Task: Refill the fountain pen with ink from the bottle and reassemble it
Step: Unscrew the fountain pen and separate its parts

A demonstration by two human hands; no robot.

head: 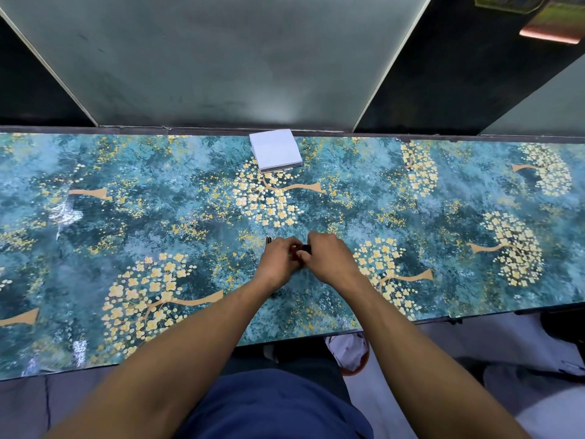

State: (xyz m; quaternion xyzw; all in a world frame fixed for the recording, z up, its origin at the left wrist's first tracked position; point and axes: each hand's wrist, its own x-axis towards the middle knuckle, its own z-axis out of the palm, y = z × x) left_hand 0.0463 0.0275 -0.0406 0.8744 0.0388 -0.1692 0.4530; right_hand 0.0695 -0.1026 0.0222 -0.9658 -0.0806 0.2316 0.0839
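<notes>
My left hand (280, 259) and my right hand (326, 255) meet over the middle of the table, both curled round a black fountain pen (305, 247) that lies across between them. Only short dark pieces of the pen show: one between the two hands, and one end (269, 240) poking out past the left hand's knuckles. The rest of the pen is hidden by my fingers. No ink bottle is in view.
A stack of white paper squares (275, 150) lies at the table's far edge, straight ahead of my hands. The table (126, 217) wears a glossy teal cover with yellow blossom trees. A frosted panel stands behind it. A bin (351, 353) sits below the near edge.
</notes>
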